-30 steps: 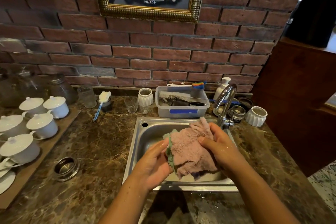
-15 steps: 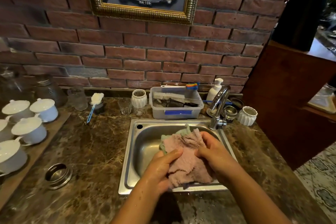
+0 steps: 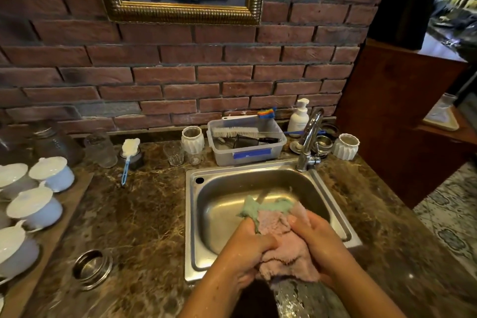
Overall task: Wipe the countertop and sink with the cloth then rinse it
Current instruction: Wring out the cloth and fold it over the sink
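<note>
Left grip (image 3: 247, 248) and right grip (image 3: 320, 240) clutch the bunched pink-and-green fluffy cloth (image 3: 280, 230) between them, curved chrome tap (image 3: 309, 137) beyond, nearer the right

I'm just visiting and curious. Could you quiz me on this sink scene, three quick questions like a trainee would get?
1. True or false: the left hand and right hand both grip the cloth over the sink.
2. Which stands nearest the tap? A the soap bottle, B the white lidded cups, C the framed car picture.
3. Fill in: the cloth is pink on one side and ____ on the other.
Key: 1 true; 2 A; 3 green.
</note>
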A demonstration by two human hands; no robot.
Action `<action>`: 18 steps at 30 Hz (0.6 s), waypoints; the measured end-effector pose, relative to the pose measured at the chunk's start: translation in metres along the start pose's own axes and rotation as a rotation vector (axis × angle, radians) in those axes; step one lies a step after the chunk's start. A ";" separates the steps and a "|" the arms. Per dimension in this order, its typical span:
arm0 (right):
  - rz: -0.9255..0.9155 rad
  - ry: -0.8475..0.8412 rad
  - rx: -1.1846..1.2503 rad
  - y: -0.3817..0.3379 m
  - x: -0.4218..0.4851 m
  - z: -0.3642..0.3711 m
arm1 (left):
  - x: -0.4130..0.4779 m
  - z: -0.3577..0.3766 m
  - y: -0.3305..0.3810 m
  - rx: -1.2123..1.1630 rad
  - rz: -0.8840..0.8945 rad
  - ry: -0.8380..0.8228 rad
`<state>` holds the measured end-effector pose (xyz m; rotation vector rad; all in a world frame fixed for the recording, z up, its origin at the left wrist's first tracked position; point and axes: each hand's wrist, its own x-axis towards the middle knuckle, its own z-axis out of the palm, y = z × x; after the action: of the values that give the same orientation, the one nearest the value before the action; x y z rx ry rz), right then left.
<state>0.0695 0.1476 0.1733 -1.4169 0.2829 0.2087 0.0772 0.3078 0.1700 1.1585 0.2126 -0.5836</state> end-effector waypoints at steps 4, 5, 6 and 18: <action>-0.272 0.013 -0.397 -0.006 0.002 -0.009 | -0.002 0.003 -0.004 -0.109 -0.041 -0.003; -0.298 -0.004 -0.447 -0.007 0.005 -0.014 | -0.001 0.007 -0.004 -0.122 -0.032 -0.013; -0.310 -0.014 -0.488 -0.008 0.008 -0.019 | 0.001 0.012 -0.005 -0.121 -0.009 -0.019; -0.116 -0.147 0.029 -0.047 0.045 -0.144 | 0.038 0.169 -0.023 -0.020 0.318 0.415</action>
<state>0.1167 -0.0025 0.1846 -1.3775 0.0828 0.2117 0.0729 0.1361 0.2022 1.2553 0.3778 -0.0566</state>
